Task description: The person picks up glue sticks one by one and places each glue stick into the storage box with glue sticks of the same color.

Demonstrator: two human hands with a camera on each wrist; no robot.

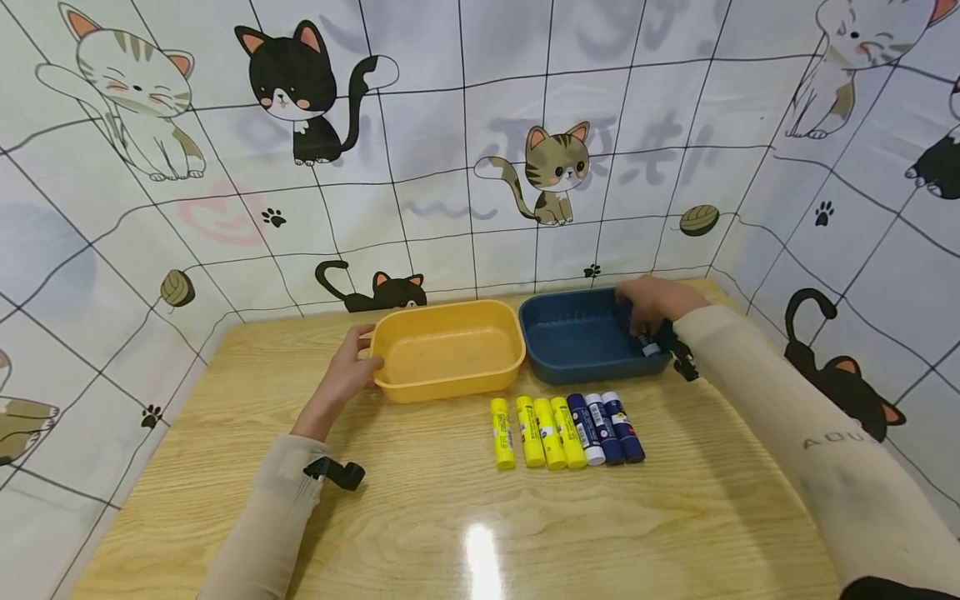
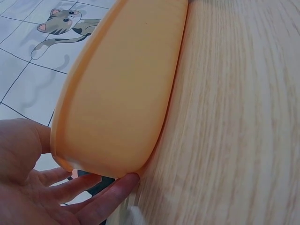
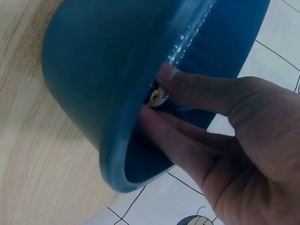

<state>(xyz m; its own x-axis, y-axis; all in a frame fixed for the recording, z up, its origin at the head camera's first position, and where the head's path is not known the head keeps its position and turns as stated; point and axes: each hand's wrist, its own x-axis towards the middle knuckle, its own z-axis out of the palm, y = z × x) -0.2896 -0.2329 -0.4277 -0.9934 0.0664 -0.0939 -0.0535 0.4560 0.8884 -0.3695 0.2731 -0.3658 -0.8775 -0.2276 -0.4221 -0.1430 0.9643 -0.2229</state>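
Sleeves [image 1: 795, 433] loom closest; left hand [image 1: 348, 360] grips yellow tray [image 1: 442, 390], right hand [image 1: 652, 303] pinches a glue stick [image 1: 648, 345] that bumping the blue tray [image 1: 592, 370] could dislodge.

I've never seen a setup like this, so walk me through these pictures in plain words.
There is no machine here, just a person's two bare hands. The wide picture comes from a camera worn on the head; the other two from cameras on each wrist. The left hand holds the end of a yellow tray. The right hand, inside the blue tray beside it, pinches a dark blue stick. On the wooden table, in front of the trays, lie four yellow sticks and three blue-and-white sticks, which look like glue sticks.
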